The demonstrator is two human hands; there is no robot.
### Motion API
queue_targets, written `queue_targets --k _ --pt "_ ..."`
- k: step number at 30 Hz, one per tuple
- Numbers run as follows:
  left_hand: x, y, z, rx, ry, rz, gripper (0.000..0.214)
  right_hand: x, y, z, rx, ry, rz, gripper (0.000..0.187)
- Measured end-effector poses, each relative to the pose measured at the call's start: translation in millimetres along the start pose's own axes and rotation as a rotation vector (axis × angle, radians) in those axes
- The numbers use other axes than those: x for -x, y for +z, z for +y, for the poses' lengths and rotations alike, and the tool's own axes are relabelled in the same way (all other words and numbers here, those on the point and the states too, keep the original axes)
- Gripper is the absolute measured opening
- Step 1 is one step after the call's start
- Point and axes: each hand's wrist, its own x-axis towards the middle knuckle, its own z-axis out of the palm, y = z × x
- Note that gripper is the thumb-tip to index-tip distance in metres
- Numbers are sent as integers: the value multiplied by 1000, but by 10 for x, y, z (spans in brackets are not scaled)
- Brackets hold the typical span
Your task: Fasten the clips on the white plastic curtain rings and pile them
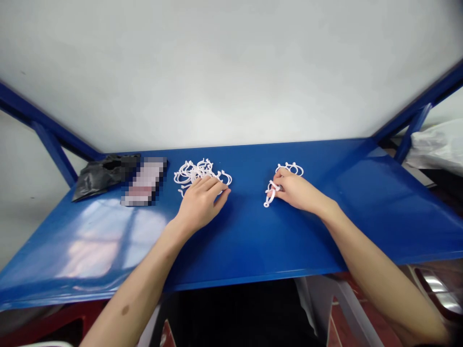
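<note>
- Left hand [200, 201]: palm down over near side of tangled pile of white rings [191, 169] on blue counter [246, 236]; fingertips partly hidden, cannot tell whether grip holds any.
- Right hand [294, 188]: grip pinching a white ring piece [270, 196]; loose rings [296, 168] lie just beyond its fingers.
- Counter's left end: black bag [96, 177]; pixelated flat object [145, 182] beside it.

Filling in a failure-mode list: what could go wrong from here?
The white pile lies jumbled under the left hand, so lifting one out might drag others along. The right hand pinches a white loop close to the white rings beyond it; they could snag.
</note>
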Motion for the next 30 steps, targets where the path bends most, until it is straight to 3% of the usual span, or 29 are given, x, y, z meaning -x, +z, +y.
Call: queue_targets --k 4,10,16,23,30 --pt "18 27 91 59 40 -59 19 -21 107 -288 72 40 20 28" --pt "43 137 307 100 134 -127 31 -37 223 -538 6 28 24 20" --pt "74 234 280 58 136 -181 21 12 146 -544 -31 -62 -51 17" --pt "60 170 215 55 90 -190 16 70 28 -466 65 -124 -13 25" --pt "38 130 161 -84 103 -103 16 66 -40 -343 58 -165 -30 24"
